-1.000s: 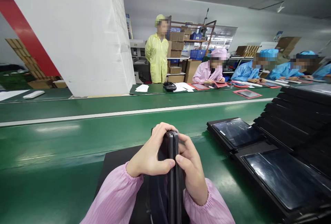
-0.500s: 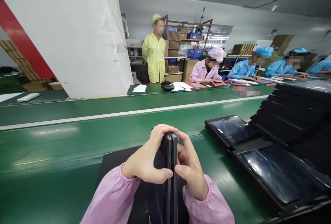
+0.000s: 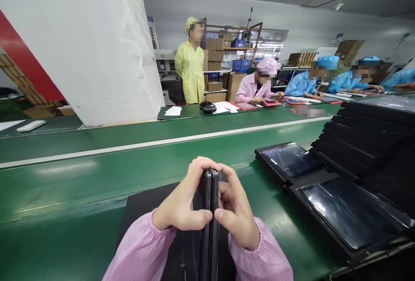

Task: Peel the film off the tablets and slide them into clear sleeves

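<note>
Two black tablets stand on edge, pressed face to face or nearly so. My left hand [image 3: 184,201] is closed around the upper end of the left tablet [image 3: 205,237], thumb on its near edge. On the other side, my right hand [image 3: 238,212] grips the right tablet [image 3: 214,237], its thumb close to the left thumb. The fingertips of both hands meet over the top corners. Beneath them lies a flat black mat [image 3: 142,207]. The tablets' lower ends run out of the picture.
On the right, black trays with screens [image 3: 350,212] lie beside a tall stack of black trays [image 3: 366,142]. A green work surface [image 3: 81,194] with a white strip crosses the view. Co-workers sit along the far side; a person in yellow [image 3: 191,73] stands near a white column [image 3: 97,47].
The tablets have shifted slightly left and both hands keep their grip. The camera view has turned a little. Across the way, the pink-clad co-worker's hand has moved right.
</note>
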`<action>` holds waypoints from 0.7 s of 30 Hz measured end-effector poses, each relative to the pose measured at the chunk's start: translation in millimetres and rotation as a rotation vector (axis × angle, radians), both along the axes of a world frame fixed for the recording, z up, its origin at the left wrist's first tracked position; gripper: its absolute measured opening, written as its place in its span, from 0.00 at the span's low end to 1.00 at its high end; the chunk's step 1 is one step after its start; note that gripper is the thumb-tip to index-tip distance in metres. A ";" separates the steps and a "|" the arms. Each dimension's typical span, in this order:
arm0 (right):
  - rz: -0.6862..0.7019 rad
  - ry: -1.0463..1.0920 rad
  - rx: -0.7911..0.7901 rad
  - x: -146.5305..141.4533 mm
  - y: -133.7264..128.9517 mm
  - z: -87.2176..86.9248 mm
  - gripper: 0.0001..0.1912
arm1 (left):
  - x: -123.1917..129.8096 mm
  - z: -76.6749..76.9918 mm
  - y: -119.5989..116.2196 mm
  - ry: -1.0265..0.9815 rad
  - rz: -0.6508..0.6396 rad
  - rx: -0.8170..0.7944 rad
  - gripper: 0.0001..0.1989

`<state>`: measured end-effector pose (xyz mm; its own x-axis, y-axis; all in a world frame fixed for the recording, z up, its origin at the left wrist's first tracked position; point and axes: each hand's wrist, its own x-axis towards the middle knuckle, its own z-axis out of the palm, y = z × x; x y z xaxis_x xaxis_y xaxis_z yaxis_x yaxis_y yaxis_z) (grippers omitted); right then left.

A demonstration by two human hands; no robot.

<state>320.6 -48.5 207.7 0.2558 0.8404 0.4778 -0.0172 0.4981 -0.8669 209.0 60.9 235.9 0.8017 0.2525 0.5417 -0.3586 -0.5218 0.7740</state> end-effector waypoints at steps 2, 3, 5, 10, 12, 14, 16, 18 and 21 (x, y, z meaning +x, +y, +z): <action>-0.004 0.053 0.006 -0.9 0.9 -2.7 0.27 | 0.9 -1.4 -2.7 -0.015 -0.028 0.032 0.30; -0.007 0.086 0.011 -1.8 1.2 -3.7 0.25 | 1.6 -2.0 -4.8 -0.022 -0.027 0.029 0.28; -0.025 0.136 0.027 -4.2 0.6 -4.8 0.21 | 3.3 -3.3 -9.8 -0.043 -0.004 0.005 0.24; -0.103 0.126 0.015 -8.7 -5.7 -0.3 0.19 | 6.7 -6.6 -20.7 -0.078 0.032 -0.052 0.19; -0.124 0.105 0.008 -8.9 -7.4 2.1 0.18 | 7.0 -7.7 -22.0 -0.083 0.034 -0.058 0.19; -0.132 0.096 0.010 -8.6 -7.8 3.3 0.19 | 6.9 -8.3 -22.0 -0.090 0.036 -0.060 0.18; -0.131 0.095 0.006 -8.2 -7.9 3.3 0.19 | 6.9 -8.3 -21.9 -0.100 0.041 -0.057 0.18; -0.138 0.094 -0.005 -7.8 -8.1 2.7 0.19 | 7.2 -8.1 -22.5 -0.105 0.044 -0.047 0.17; -0.150 0.099 -0.007 -7.7 -8.3 1.9 0.20 | 8.3 -8.1 -23.9 -0.109 0.044 -0.024 0.17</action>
